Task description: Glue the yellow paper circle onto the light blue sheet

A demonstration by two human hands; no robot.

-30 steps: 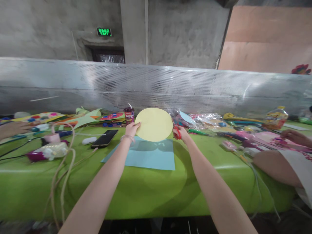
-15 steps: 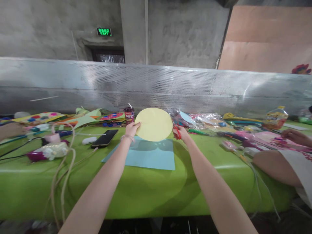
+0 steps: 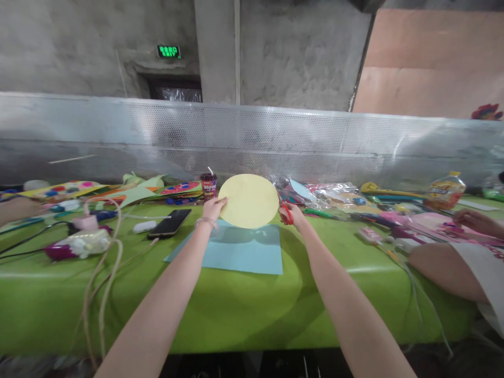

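Yellow paper [image 3: 249, 201], cut to a rounded shape, stands raised over the blue sheet [image 3: 244, 257], in front of the person and between the two hands. The left hand [image 3: 213, 208] pinches its left edge, thumb on the near face; a bracelet [image 3: 207, 222] circles that wrist. The right hand [image 3: 294, 215] is closed round the red handles of the scissors [image 3: 289, 214], which sit at the paper's right edge; whether the blades touch it cannot be told. The blue sheet lies flat on the green surface [image 3: 326, 283], under a shadow. Left of it lie a dark phone [image 3: 170, 223] and a small white case [image 3: 144, 227], near each other. Just behind the left hand a cup [image 3: 208, 186] stands upright with a white straw [image 3: 210, 170]. Pale cables [image 3: 114, 273] hang over the near edge at left. At far right, a bottle [image 3: 446, 190] stands behind another person's hand [image 3: 474, 219], which is over pink material [image 3: 427, 220]. A perforated metal screen [image 3: 252, 131] runs behind everything.
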